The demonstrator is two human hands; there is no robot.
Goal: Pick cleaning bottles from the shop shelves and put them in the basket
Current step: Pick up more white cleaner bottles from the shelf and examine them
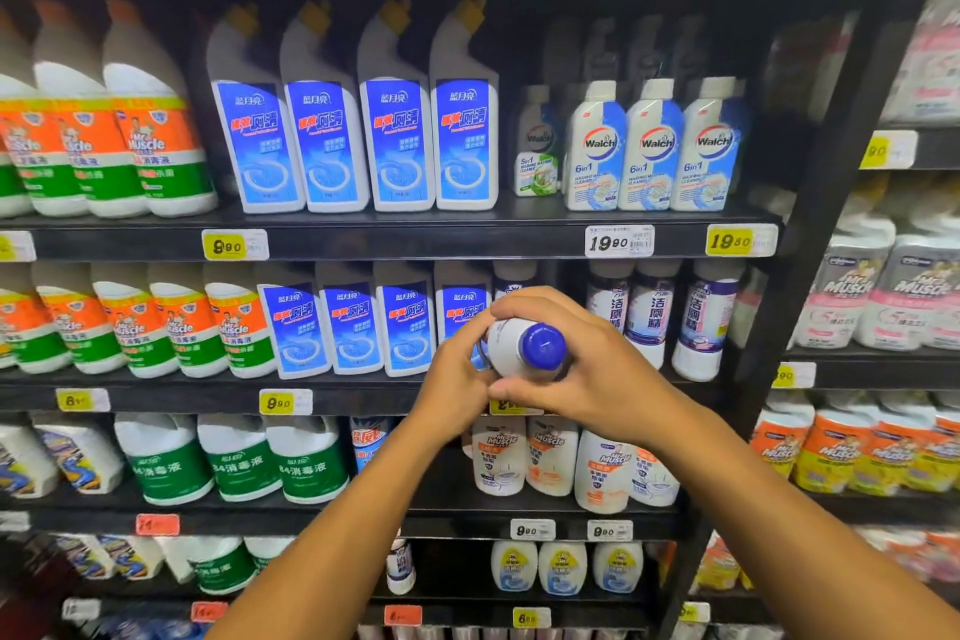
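Head view: both hands, left (457,379) and right (587,369), grip a white, blue-capped bottle (524,346).

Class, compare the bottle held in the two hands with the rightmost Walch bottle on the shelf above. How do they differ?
The held bottle has a blue cap; the Walch bottle has a white one. The held bottle is tipped, cap toward the camera, gripped by the left hand and right hand; the Walch bottle stands upright, untouched. Both have white bodies.

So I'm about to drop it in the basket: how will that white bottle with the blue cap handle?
The white plastic bottle with the round blue cap probably stays rigid. Its smooth round body may roll if laid sideways. Both hands grip it, so perhaps it's weighty.
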